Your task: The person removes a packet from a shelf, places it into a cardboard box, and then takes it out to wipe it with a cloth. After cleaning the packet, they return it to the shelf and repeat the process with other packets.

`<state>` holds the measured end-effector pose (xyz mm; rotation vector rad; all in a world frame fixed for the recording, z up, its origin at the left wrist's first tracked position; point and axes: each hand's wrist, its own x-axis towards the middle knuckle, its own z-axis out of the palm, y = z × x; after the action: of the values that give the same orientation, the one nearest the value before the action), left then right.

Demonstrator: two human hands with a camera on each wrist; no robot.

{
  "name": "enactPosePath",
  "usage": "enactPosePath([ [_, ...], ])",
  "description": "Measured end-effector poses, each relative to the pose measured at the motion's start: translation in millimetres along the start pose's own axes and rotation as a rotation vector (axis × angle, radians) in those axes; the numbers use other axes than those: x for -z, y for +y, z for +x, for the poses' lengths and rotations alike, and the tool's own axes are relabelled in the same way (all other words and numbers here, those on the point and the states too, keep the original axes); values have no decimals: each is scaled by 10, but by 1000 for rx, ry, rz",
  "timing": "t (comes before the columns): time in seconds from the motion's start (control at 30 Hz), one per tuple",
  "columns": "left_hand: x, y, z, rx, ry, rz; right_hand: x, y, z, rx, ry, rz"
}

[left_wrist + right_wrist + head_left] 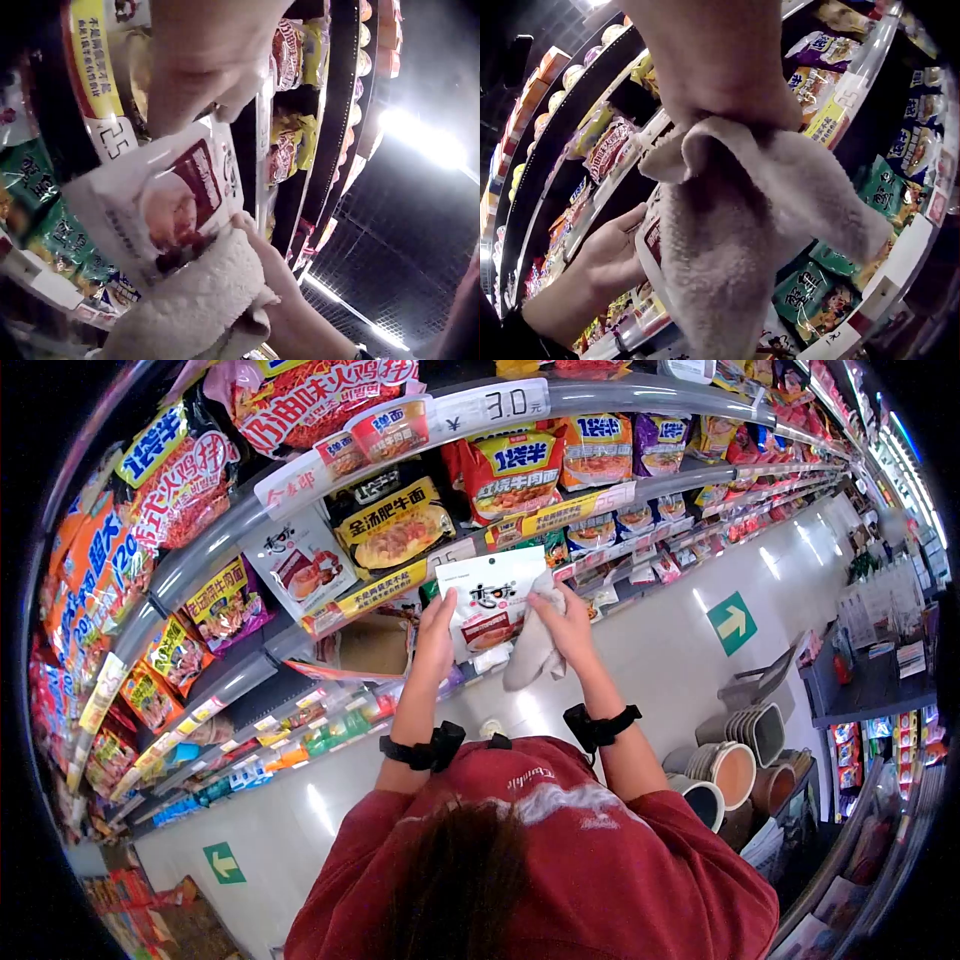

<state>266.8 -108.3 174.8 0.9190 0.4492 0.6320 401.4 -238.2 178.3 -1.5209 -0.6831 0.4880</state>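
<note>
A white food packet [478,603] with black lettering and a red food picture is held up before the shelf. My left hand [436,632] grips its left edge, thumb toward the front. In my right hand [566,622] is a light grey towelling cloth [534,650], bunched and hanging down over the packet's right side. The left wrist view shows the cloth [199,300] lying across the lower end of the packet [161,199]. In the right wrist view the draped cloth [720,247] hides most of the packet.
A similar white packet [298,563] stands on the shelf beside a black and yellow noodle bag [390,525]. Below it is an open cardboard box [370,648]. Shelf rails with price tags [490,405] curve close around the hands. Stacked pots [733,772] stand on the floor at right.
</note>
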Motion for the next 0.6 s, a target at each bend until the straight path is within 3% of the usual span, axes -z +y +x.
enactPosePath([
  [0.03, 20, -5, -12, -2, 5, -1, -8, 87, 40, 27, 57, 22],
  [0.13, 43, -80, -71, 152, -99, 411, -3, -182, 35, -21, 61, 141],
  [0.17, -37, -70, -115, 77, -122, 499, -6, -235, 37, 6, 79, 97],
  [0.3, -104, -48, -165, 49, -86, 478, -21, -215, 57, 103, 123, -19],
  [0.4, -61, -19, -157, 54, -109, 430, 15, -172, 11, -15, 43, -47],
  [0.6, 105, -104, -92, 72, 82, 492, 72, -70, -183, -82, -138, -156],
])
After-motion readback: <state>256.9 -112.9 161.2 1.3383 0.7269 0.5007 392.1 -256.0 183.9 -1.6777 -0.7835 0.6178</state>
